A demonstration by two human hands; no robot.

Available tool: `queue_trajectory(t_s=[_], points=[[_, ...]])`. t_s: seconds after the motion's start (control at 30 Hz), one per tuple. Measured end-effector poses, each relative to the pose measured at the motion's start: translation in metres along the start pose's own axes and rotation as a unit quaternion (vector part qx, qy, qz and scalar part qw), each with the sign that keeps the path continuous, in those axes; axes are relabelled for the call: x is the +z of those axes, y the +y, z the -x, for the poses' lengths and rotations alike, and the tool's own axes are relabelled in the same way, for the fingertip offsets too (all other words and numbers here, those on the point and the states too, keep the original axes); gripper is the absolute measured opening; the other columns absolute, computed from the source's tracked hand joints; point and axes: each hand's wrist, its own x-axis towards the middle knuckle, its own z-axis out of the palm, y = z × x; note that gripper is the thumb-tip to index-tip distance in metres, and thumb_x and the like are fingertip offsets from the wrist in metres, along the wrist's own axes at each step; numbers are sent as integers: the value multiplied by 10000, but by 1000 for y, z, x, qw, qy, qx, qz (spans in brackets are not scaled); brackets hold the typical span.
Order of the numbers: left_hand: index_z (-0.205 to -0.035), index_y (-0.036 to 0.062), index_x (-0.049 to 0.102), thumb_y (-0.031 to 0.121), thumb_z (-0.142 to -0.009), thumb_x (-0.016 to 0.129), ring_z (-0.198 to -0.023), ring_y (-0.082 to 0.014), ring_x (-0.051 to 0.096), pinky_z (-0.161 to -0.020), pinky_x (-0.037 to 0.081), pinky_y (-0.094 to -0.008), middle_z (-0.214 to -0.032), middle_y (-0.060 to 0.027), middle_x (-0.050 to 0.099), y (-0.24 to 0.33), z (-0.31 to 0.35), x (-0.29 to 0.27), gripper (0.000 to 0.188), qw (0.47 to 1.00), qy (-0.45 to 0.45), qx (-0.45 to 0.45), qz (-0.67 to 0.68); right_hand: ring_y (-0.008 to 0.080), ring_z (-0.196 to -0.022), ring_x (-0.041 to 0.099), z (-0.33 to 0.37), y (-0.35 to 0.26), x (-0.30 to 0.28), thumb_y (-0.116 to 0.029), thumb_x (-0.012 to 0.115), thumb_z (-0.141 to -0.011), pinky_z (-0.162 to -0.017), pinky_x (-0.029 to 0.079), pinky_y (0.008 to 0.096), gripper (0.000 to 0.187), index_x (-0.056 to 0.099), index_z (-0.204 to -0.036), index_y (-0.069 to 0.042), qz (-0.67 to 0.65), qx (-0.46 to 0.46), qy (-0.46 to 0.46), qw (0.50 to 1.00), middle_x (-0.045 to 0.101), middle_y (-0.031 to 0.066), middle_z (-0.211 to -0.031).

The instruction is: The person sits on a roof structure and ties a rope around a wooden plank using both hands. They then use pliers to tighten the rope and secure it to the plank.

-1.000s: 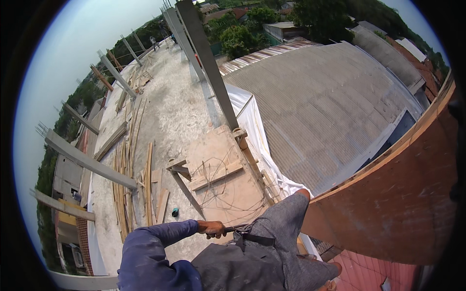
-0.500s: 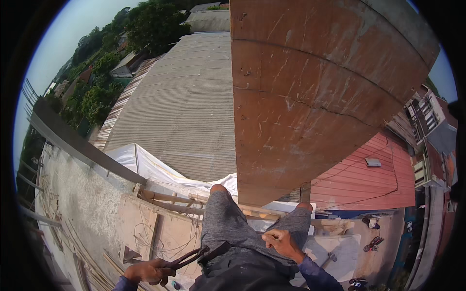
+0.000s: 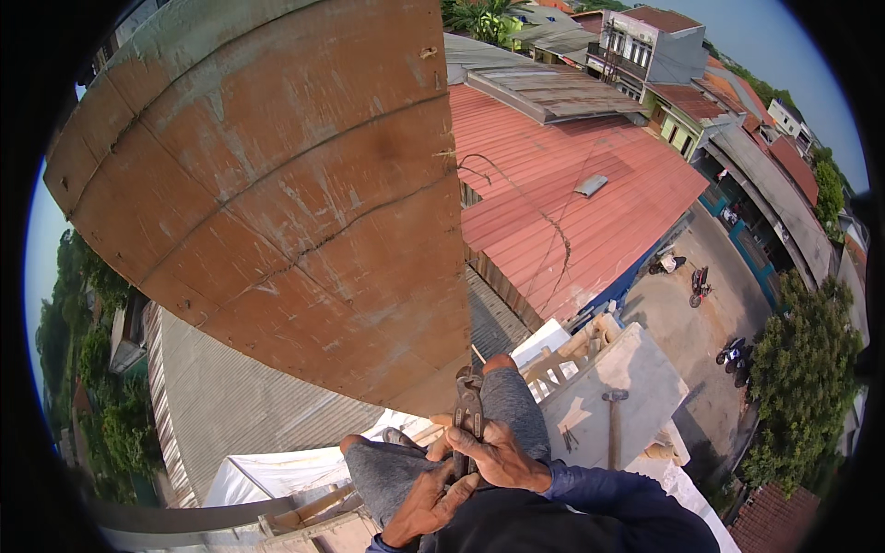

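In front of my lap, a pair of dark metal pincers [image 3: 468, 394] points upward with its jaws away from me. My left hand [image 3: 426, 505] is closed around the lower handles. My right hand [image 3: 505, 459] is closed over the handles higher up, its fingers touching the tool near my left fingers. Whether a small piece is also pinched there, I cannot make out. Just beyond the jaws rises a large brown plywood panel [image 3: 304, 212], scratched and cracked, its lower edge close to my knees.
To the right, a hammer [image 3: 615, 429] lies on a pale board [image 3: 636, 373], near a few thin nail-like pieces [image 3: 569, 438]. Beyond are a red metal roof [image 3: 553, 212] and, far below, a paved yard [image 3: 682, 313] with motorbikes. A grey corrugated roof [image 3: 240, 378] spreads at left.
My view has swung to the right, so the panel now stands at left. The pincers, earlier in my left hand alone, are now upright between both hands.
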Motion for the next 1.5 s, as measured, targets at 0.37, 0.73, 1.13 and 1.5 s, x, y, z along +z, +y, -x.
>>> queue_trajectory(t_s=[0.37,0.73,1.13,1.5], points=[[-1050,-29,720,379,-1061,587,-808,-153,654,-741,530,-315,-923,-105,723,69,-139,-53,429,944,250,209,57,307,-766,653,-58,-264,-170,-284,700,-963,-645,510,422,295,723,-1114,-31,731,-278,83,618,611,146,-910],[-1034,-38,689,410,-1034,614,-603,-138,652,-570,479,-270,-873,-125,741,134,-243,-79,454,853,365,170,332,397,-678,685,-130,-252,-177,-84,653,-813,-606,525,511,96,672,-783,5,849,-207,-26,485,673,210,-718],[-974,-53,716,280,-1041,618,-533,-134,596,-522,472,-282,-834,-116,750,137,-254,-79,354,816,391,213,368,419,-851,719,-152,-252,-156,-88,610,-817,-757,561,513,177,723,-876,34,839,-31,-56,540,724,261,-890],[-994,-62,718,267,-1044,612,-530,-124,579,-518,486,-274,-817,-107,732,140,-251,-78,349,821,395,214,353,470,-820,687,-166,-258,-157,-185,612,-888,-743,530,543,285,692,-880,88,812,5,-67,580,699,291,-865]])
